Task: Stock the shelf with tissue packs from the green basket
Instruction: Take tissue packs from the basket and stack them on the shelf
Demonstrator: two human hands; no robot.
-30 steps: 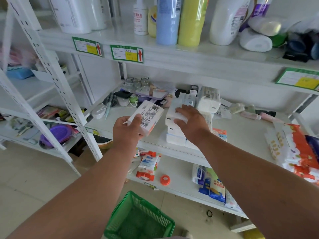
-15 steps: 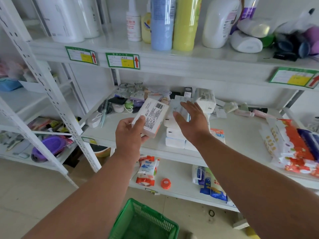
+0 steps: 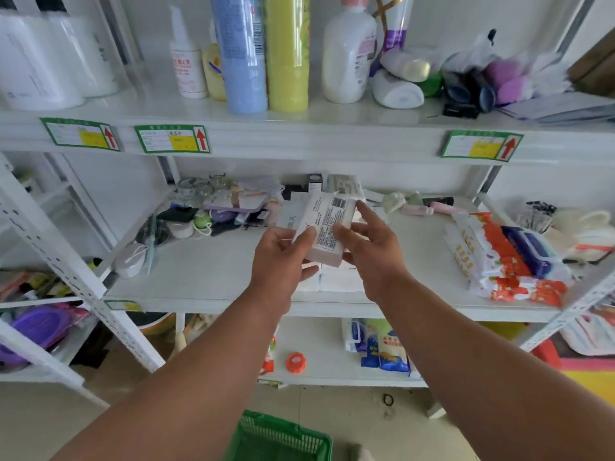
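White, plastic-wrapped, and printed with a barcode, the tissue pack point(image 3: 327, 229) is what we hold over the middle shelf point(image 3: 213, 277), tilted with its label side facing us. Our left hand point(image 3: 281, 257) grips its near left end, thumb on the label face and fingers curled beneath, clamped on the pack. Our right hand point(image 3: 369, 247) stands just beside the pack's right edge with fingers spread apart and slightly bent; the forefinger tip reaches the far corner by the barcode (whether it truly touches we cannot tell). Directly below the held pack lies a stack point(image 3: 336, 281) of similar white packs on the shelf, and another white pack point(image 3: 346, 186) stands behind it near the back wall. To the right lie red-and-white wipes point(image 3: 499, 261). On the upper shelf stand a blue bottle point(image 3: 243, 54) and a yellow bottle point(image 3: 288, 54) side by side. We see the green basket point(image 3: 283, 439) on the floor at the bottom edge, between our forearms, its contents not discernible.
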